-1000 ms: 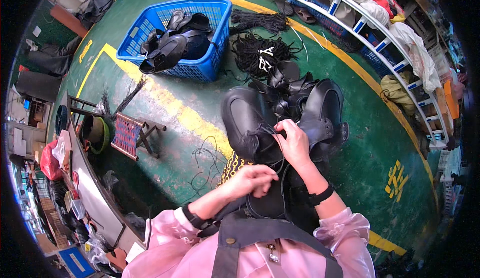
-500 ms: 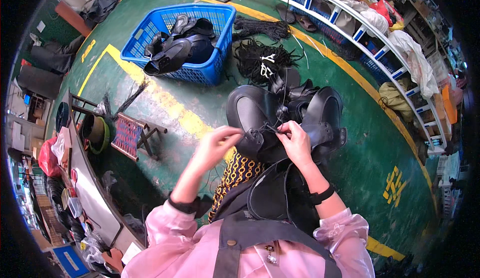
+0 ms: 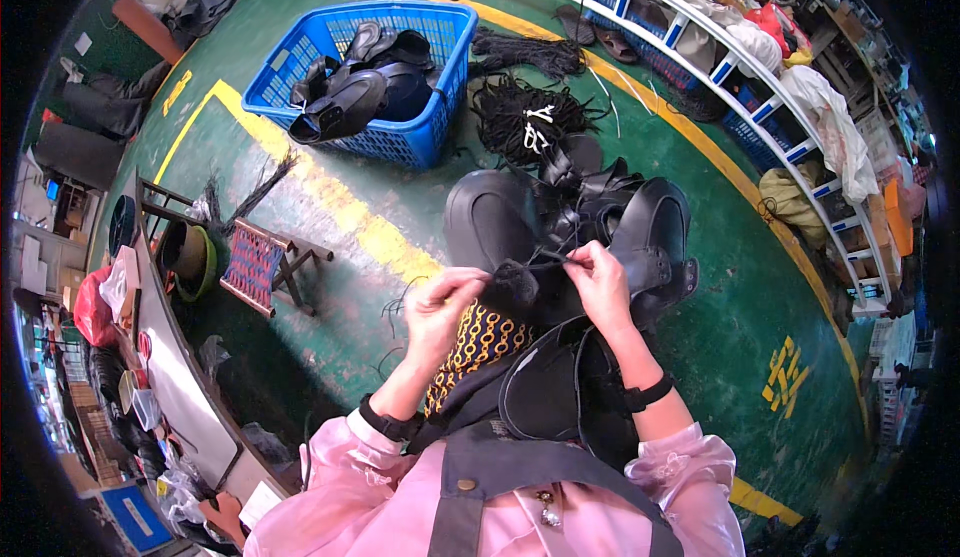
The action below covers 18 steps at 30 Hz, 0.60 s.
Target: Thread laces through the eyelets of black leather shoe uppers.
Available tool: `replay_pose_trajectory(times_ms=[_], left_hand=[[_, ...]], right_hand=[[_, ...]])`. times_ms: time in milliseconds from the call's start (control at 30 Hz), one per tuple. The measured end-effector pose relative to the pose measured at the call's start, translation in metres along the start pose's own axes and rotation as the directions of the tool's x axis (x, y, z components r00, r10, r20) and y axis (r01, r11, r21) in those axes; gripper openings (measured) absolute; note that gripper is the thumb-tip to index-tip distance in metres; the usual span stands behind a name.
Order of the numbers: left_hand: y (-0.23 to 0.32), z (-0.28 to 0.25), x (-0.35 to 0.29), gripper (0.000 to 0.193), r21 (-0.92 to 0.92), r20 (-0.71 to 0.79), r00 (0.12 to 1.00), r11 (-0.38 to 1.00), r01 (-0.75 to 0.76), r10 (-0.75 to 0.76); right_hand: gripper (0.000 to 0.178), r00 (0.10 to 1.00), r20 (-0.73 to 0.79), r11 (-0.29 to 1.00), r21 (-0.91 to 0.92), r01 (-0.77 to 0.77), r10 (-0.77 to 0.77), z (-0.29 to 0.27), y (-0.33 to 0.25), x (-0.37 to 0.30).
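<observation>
A black leather shoe (image 3: 488, 219) rests over my knees, its toe pointing away from me. My right hand (image 3: 600, 279) pinches a black shoelace (image 3: 546, 255) at the shoe's opening, drawn out to the right. My left hand (image 3: 443, 309) is closed at the shoe's left side, fingertips together; thin dark lace strands trail beside it, though its grip on them is partly hidden. A second black shoe (image 3: 642, 222) lies just right of my right hand. On my lap sits a dark piece like a shoe part (image 3: 540, 387).
A blue basket (image 3: 418, 142) of black shoes stands ahead left. Bundled black laces (image 3: 515, 122) and more dark shoes (image 3: 600, 192) lie beyond my hands. To the left are a folding stool (image 3: 262, 269) and a table (image 3: 200, 397); a white-blue rack (image 3: 740, 67) curves along the right.
My right hand has shifted slightly up and right, with the lace drawn out between it and the shoe. My left hand has moved slightly down. The shoe has tilted a little.
</observation>
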State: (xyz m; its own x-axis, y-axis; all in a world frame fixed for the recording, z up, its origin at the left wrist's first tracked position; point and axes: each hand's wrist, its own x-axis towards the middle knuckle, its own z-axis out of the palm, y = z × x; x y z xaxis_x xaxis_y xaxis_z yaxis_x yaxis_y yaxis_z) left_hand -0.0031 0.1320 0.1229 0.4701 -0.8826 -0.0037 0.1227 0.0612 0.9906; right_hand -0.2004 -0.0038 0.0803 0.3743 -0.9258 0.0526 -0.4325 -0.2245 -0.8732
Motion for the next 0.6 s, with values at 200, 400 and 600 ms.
replay_pose_trajectory(times_ms=[200,400,600], left_hand=[[0.053,-0.040,-0.016,0.010,-0.582,0.210,0.977,0.808,0.086,0.048],[0.148,-0.162,-0.050,0.014,-0.562,-0.237,0.832,0.627,-0.539,0.503],[0.148,-0.153,-0.044,0.012,-0.418,-0.222,0.902,0.799,-0.431,0.370]], right_hand=[[0.014,0.999,0.009,0.999,-0.023,-0.031,0.032,-0.002,0.007,0.011],[0.013,0.998,0.056,0.998,-0.062,-0.031,0.034,-0.005,-0.001,0.006],[0.012,1.000,-0.010,0.999,-0.050,0.020,-0.020,0.001,-0.018,0.002]])
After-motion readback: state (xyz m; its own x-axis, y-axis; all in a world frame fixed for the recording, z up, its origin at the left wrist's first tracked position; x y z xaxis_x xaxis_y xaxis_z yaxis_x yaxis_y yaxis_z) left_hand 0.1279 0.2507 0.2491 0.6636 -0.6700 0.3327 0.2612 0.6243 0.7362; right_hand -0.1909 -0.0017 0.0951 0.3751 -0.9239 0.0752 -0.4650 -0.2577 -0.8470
